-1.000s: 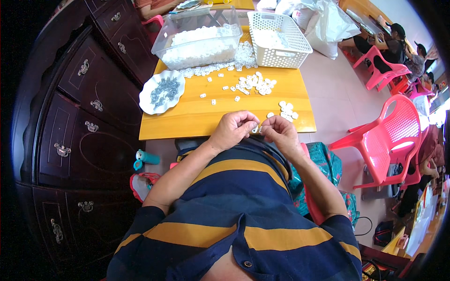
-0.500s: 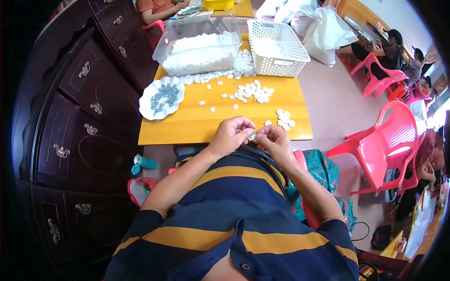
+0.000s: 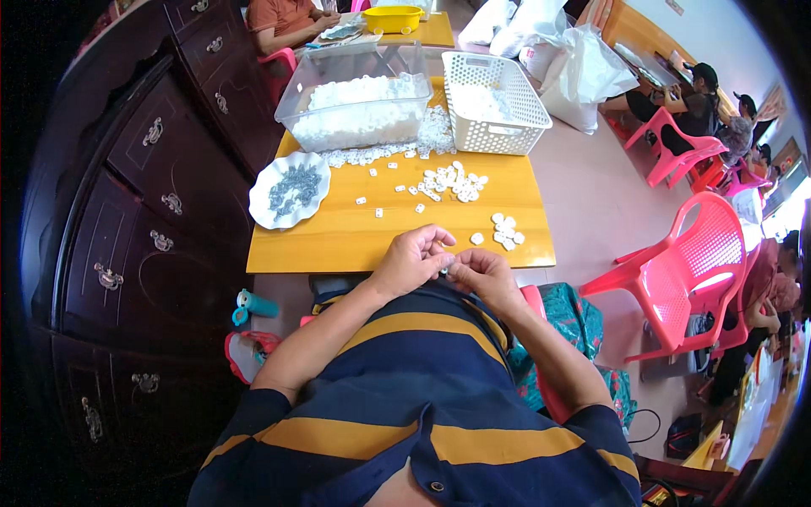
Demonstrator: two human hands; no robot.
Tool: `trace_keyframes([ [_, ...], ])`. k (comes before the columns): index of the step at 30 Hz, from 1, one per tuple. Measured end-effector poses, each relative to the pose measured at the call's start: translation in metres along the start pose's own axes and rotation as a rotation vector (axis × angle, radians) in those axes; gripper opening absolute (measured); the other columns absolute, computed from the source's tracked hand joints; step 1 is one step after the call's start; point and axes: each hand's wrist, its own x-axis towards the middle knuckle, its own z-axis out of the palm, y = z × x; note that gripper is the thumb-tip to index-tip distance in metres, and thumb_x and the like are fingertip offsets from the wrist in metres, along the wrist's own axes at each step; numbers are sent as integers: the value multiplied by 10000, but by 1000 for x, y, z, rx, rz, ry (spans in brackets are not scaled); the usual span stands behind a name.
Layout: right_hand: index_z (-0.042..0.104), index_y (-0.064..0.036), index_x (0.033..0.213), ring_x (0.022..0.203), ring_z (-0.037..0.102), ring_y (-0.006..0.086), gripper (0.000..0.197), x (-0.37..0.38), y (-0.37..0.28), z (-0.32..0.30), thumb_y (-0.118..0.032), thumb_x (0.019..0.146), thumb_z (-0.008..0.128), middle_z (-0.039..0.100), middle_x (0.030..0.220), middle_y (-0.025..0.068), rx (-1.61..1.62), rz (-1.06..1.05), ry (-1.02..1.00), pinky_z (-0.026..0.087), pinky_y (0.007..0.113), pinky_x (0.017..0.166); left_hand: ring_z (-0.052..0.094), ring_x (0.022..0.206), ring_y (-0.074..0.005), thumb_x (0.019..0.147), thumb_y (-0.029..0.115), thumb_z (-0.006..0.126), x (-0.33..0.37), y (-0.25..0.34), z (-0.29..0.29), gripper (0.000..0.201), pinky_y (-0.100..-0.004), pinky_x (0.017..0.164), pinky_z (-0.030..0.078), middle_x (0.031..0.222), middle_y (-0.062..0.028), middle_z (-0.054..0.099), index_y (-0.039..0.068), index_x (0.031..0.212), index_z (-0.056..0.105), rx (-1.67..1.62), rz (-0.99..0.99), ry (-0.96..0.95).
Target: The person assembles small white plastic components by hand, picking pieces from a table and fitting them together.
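White and small, a piece (image 3: 444, 271) is pinched between the fingertips of a person's left hand (image 3: 404, 264) and right hand (image 3: 487, 278) just off the near edge of a yellow wooden table (image 3: 338, 245), its shape largely hidden by the fingers. Rounded white pieces (image 3: 505, 230) lie near the table's right near corner. At the table's left is a scalloped white dish (image 3: 263, 201) of grey pieces (image 3: 294, 189); toward the table's far end stand a clear plastic bin (image 3: 296, 103) and a perforated white basket (image 3: 498, 140), side by side.

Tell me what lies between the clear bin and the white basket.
In the head view, small pale pieces lie in the near part of that gap, on the yellow tabletop.
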Motion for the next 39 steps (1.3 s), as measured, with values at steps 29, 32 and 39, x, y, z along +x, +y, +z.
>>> trace_keyframes([
  [29,625,-71,937,636,491,37,121,2,-18,22,-192,953,632,604,801,-28,549,35,127,413,196,596,681,776,-299,803,227,721,4,51,12,253,-405,675,550,878,-105,678,63,994,695,924,499,149],
  [32,622,-56,957,647,509,41,121,1,-18,21,-174,946,640,622,823,-14,569,16,144,435,202,610,681,776,-299,803,237,719,4,58,11,246,-402,672,549,879,-106,679,65,978,699,930,499,160],
  [39,599,-59,959,682,546,62,104,-1,-19,18,-151,935,642,604,814,-11,621,27,132,487,219,681,682,780,-299,812,249,708,5,57,9,215,-401,666,549,877,-96,686,79,945,707,937,525,127],
])
